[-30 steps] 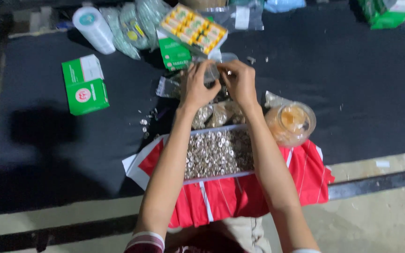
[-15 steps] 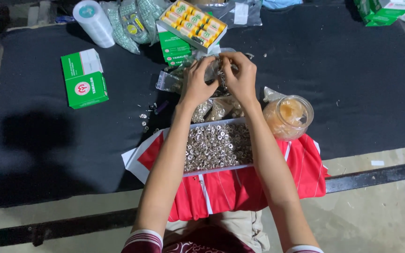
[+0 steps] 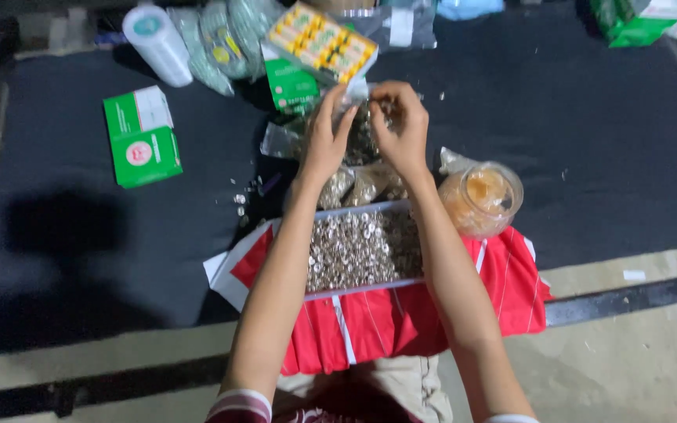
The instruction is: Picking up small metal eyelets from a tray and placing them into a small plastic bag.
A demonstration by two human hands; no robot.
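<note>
My left hand [image 3: 327, 139] and my right hand [image 3: 401, 129] are raised together over the black mat [image 3: 589, 157], both pinching the top of a small clear plastic bag [image 3: 362, 137] filled with small metal pieces. Below the hands, more filled clear bags [image 3: 354, 186] lie in a heap. Nearer to me stands a shallow tray [image 3: 358, 251] full of small silvery metal rings, resting on a red cloth with white stripes [image 3: 401, 313].
A clear plastic jar [image 3: 483, 197] with orange contents stands right of the tray. A green and white box [image 3: 141, 145], a white roll [image 3: 158, 43], a yellow multi-pack box [image 3: 323, 43] and green packets [image 3: 225, 39] lie at the back. Loose rings [image 3: 244, 200] are scattered left of the tray.
Both hands have stayed on the small bag, working at its top, and sit slightly higher in view. The camera has shifted a little; nothing else moved.
</note>
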